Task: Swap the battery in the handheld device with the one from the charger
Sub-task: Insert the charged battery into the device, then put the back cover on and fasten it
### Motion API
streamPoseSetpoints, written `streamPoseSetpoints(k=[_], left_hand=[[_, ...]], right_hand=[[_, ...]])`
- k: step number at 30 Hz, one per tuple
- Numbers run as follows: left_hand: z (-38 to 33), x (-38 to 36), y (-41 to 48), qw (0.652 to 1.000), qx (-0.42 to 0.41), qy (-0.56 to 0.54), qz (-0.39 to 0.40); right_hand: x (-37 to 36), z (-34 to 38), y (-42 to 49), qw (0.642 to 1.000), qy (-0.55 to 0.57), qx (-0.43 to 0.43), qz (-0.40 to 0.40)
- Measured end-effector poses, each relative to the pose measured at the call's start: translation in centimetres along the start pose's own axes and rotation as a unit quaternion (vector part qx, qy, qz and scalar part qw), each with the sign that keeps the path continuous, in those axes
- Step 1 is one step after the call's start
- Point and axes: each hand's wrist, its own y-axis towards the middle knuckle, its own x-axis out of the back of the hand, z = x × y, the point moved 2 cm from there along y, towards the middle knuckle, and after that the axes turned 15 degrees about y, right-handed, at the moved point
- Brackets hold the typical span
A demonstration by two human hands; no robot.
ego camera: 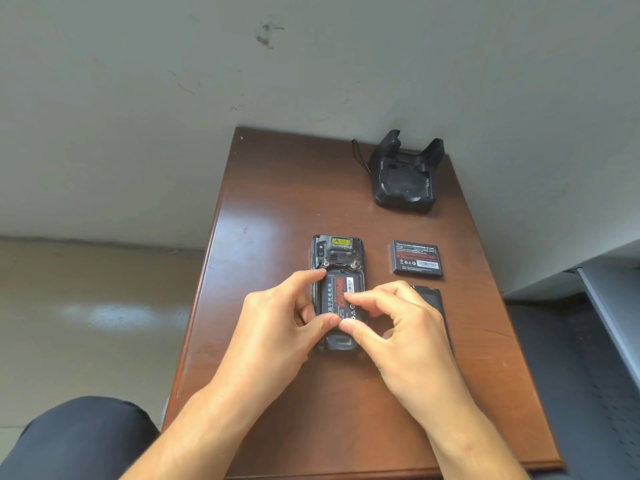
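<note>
Handheld device (337,258) face down on table (277,202), both the left hand (277,327) and right hand (398,327) pinching the battery (337,294) in its bay, spare battery (417,258) right of device, charger (405,174) beyond it

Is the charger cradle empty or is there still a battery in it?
Empty. The charger cradle shows only its bare black well, and a loose battery lies on the table nearer the person.

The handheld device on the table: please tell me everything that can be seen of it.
The handheld device is black and lies face down on the brown table, back cover off. A yellow label and two screws show near its far end. A battery with red and white labels sits in its open bay. The left hand and right hand press fingertips on it.
</note>
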Motion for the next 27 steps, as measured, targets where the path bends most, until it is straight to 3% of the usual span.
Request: streamPoseSetpoints(k=[12,16,20,27], left_hand=[[0.0,0.1,0.0,1.000,0.001,-0.008,0.005],[0.1,0.3,0.2,1.000,0.011,-0.021,0.008],[0.4,0.9,0.7,1.000,0.019,-0.020,-0.003],[0.3,1.4,0.7,1.000,0.024,-0.005,0.015]], right_hand=[[0.0,0.5,-0.6,0.999,-0.025,0.021,-0.007],[3.1,-0.1,0.2,0.997,-0.044,0.031,-0.057],[7.9,-1.8,0.9,0.989,-0.120,-0.054,-0.063],[8.8,-3.2,1.0,0.974,-0.158,-0.151,0.051]])
